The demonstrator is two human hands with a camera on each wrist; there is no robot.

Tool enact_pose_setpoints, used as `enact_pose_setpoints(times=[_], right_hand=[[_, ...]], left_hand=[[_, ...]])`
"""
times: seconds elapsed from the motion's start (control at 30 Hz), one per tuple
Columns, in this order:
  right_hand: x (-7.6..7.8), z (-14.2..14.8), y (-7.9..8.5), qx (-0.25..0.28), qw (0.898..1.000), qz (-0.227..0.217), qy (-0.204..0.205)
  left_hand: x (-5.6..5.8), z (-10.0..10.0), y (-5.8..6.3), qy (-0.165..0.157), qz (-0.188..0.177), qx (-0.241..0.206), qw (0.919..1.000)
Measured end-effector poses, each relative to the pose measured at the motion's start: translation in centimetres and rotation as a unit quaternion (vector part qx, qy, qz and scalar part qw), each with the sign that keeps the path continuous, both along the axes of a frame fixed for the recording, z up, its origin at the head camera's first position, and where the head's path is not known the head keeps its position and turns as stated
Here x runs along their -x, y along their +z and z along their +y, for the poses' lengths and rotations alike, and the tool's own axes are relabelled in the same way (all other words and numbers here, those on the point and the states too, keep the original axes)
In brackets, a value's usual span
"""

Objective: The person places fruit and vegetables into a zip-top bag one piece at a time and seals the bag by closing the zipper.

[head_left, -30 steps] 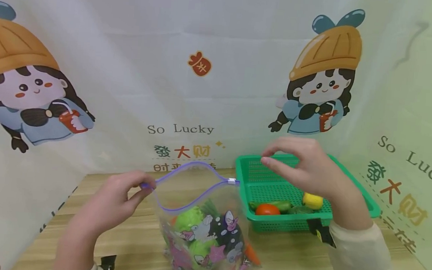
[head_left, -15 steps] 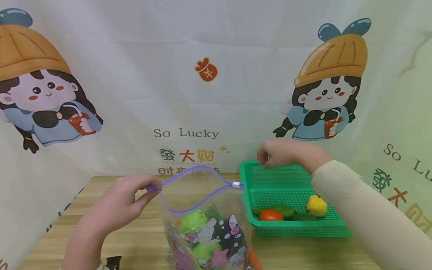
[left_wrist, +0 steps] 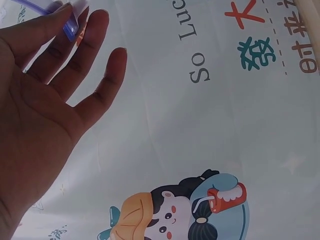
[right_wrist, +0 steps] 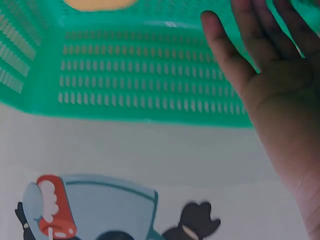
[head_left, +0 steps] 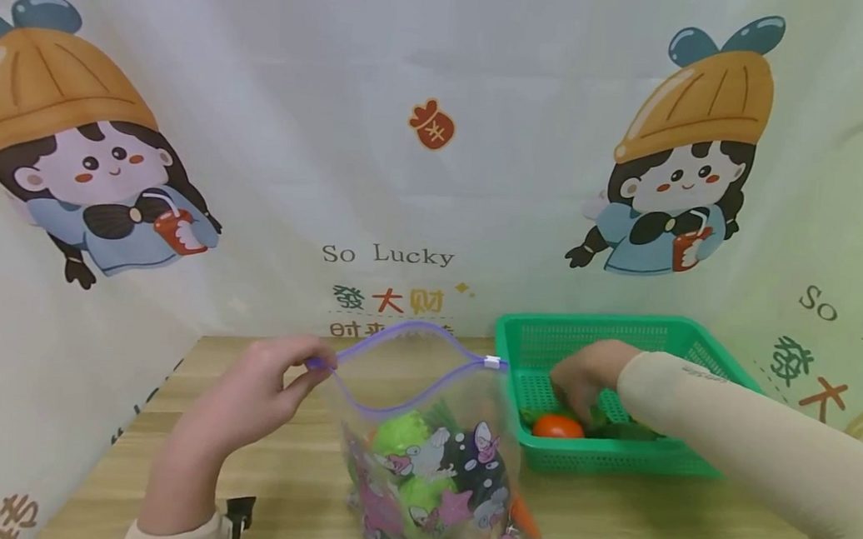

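Observation:
My left hand [head_left: 269, 388] pinches the purple zip edge at the left corner of a clear slider bag [head_left: 453, 505]; in the left wrist view, thumb and fingers meet on that purple strip [left_wrist: 71, 27]. The bag stands upright, its mouth spread wide. Light green leafy vegetables [head_left: 401, 434], something dark and an orange carrot [head_left: 525, 517] show through its printed side. My right hand [head_left: 585, 379] reaches down into a green basket [head_left: 554, 458], fingertips right at a green vegetable [head_left: 600, 419] behind a red tomato [head_left: 559, 426]. In the right wrist view its fingers extend, tips partly out of frame.
A white slider [head_left: 493, 362] sits at the right end of the bag's zip. A yellow item [right_wrist: 100, 4] lies in the basket, hidden by my sleeve in the head view. Printed cloth [head_left: 296, 168] hangs behind and beside the wooden table [head_left: 297, 477].
My right hand has passed over the basket and lowered into it, down to the green vegetable beside the tomato. My left hand keeps its pinch on the bag's edge. The head view has shifted slightly.

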State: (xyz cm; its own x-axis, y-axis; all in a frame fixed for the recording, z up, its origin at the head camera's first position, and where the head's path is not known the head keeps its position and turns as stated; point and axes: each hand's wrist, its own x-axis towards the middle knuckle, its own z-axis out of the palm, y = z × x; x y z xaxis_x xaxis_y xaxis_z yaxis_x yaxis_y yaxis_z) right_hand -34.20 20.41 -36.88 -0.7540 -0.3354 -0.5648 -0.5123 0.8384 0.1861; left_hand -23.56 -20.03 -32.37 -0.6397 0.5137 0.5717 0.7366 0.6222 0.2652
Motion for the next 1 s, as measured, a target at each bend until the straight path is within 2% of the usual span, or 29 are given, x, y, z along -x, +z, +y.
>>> enact_pose_setpoints(times=[0.17, 0.3, 0.4, 0.5, 0.63, 0.77, 0.83, 0.9, 1.0], right_hand=[[-0.3, 0.8, -0.4, 0.001, 1.000, -0.024, -0.009], [-0.1, 1.4, 0.4, 0.030, 0.998, -0.046, -0.036], [0.2, 1.7, 1.5, 0.062, 0.995, -0.041, -0.062], [0.6, 2.0, 2.5, 0.080, 0.994, -0.019, -0.070], [0.6, 2.0, 3.2, 0.083, 0.995, -0.009, -0.061], [0.4, 2.2, 4.1, 0.100, 0.993, -0.005, -0.056], [0.3, 2.4, 5.0, 0.117, 0.992, -0.005, -0.055], [0.3, 2.5, 6.4, 0.142, 0.989, 0.007, -0.038], [-0.2, 2.2, 10.1, 0.184, 0.981, 0.059, 0.026]], left_hand=[[0.2, 0.1, 0.3, 0.003, 0.001, 0.002, 1.0000], [0.2, 0.1, 0.2, 0.006, 0.001, 0.006, 1.0000], [0.2, 0.0, 0.3, 0.009, -0.001, 0.004, 1.0000], [0.2, 0.0, 0.4, 0.011, -0.001, 0.003, 0.9999], [0.2, 0.0, 0.3, 0.011, 0.004, 0.006, 0.9999], [0.2, 0.1, 0.3, -0.007, 0.036, 0.000, 0.9993], [0.2, 0.3, 0.3, -0.021, 0.062, -0.006, 0.9978], [0.2, 0.5, 0.4, -0.035, 0.086, -0.011, 0.9956], [0.1, 0.7, 0.4, -0.049, 0.109, -0.016, 0.9927]])
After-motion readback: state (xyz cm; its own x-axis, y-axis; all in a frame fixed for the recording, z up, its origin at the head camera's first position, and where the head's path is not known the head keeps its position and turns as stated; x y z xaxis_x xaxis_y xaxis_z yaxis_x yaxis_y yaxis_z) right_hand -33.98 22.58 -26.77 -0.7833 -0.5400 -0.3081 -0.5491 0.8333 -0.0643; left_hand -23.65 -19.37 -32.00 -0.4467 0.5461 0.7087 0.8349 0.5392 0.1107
